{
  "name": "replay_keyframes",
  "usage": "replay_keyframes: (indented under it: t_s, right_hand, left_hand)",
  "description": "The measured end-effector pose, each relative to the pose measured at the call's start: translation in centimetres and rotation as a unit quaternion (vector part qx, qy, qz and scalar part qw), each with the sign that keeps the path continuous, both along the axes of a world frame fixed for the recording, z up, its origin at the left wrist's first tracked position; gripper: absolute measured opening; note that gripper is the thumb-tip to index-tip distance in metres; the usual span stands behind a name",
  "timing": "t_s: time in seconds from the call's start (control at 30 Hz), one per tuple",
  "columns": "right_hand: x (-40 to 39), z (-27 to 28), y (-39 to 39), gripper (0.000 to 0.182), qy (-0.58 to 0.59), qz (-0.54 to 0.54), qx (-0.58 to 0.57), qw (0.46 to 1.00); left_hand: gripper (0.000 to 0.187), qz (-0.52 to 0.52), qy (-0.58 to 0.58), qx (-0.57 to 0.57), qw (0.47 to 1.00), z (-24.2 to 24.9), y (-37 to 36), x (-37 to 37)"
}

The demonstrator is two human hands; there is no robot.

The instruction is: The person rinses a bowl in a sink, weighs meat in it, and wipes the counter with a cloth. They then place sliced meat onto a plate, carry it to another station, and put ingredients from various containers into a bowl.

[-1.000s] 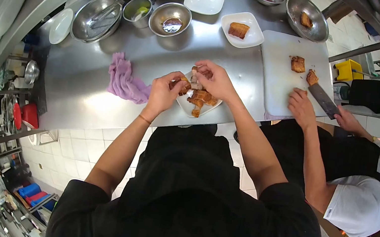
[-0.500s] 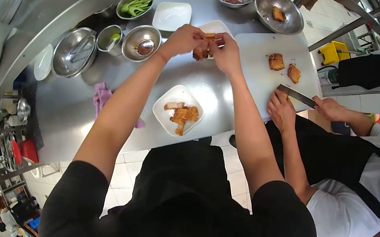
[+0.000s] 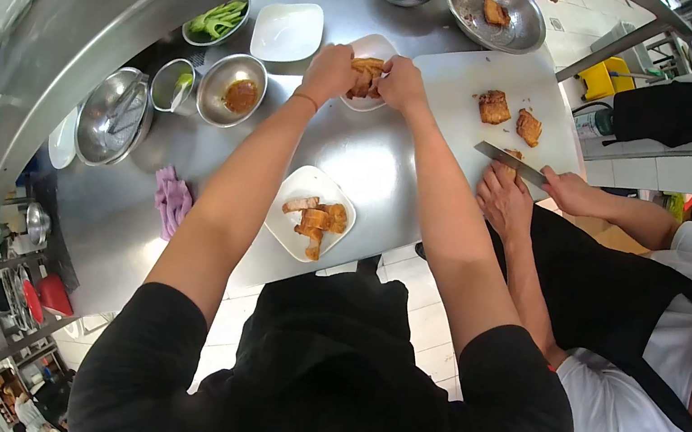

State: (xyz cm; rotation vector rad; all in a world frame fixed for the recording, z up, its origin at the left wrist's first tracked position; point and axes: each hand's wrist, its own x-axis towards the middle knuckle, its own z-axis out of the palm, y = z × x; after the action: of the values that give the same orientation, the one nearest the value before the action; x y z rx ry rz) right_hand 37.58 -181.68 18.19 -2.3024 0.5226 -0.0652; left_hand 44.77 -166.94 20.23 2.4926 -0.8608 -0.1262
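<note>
- Browned meat pieces (image 3: 366, 80) sit between the two hands, over the far white plate (image 3: 377, 45); whether they touch it, I cannot tell.
- Left hand (image 3: 329, 74): fingers pinch the pieces' left side.
- Right hand (image 3: 403, 87): fingers pinch their right side.
- Nearer the person, a square white plate (image 3: 312, 181) holds cut meat (image 3: 316, 220).
- Rightward, a co-worker's hand grips a knife (image 3: 509, 162) beside the cutting board (image 3: 452, 83).

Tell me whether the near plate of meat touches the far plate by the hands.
Apart: the head view plainly shows bare steel worktop between the near plate and the far plate.
</note>
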Motion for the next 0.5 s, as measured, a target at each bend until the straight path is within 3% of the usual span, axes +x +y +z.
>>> replay_keyframes:
  t_s: [0.03,0.17,0.27,0.33,0.43,0.5]
  right_hand:
    - [0.0,0.2,0.1,0.029,0.005,0.001,-0.010,1.000]
    - [-0.1,0.3,0.6,0.031,-0.005,0.010,-0.011,1.000]
    - [0.4,-0.7,0.5,0.030,-0.056,-0.023,-0.006,0.998]
    - [0.4,0.1,0.7,0.030,-0.077,-0.033,0.008,0.996]
    - [0.3,0.6,1.1,0.030,-0.099,-0.048,0.011,0.994]
    - [0.4,0.4,1.3,0.029,-0.098,-0.054,0.000,0.994]
  left_hand:
    - [0.040,0.029,0.068,0.048,0.996,0.4,-0.1,-0.4]
    - [0.043,0.063,0.107,0.068,0.990,0.7,-0.7,-0.7]
    - [0.038,0.049,0.084,0.014,0.995,-1.0,-0.9,-0.3]
    - [0.040,0.094,0.076,-0.112,0.986,-1.8,-0.9,-0.4]
    - [0.043,0.115,0.141,-0.162,0.970,-2.7,-1.3,-0.3]
    - [0.044,0.119,0.090,-0.168,0.974,-3.1,-1.6,-0.4]
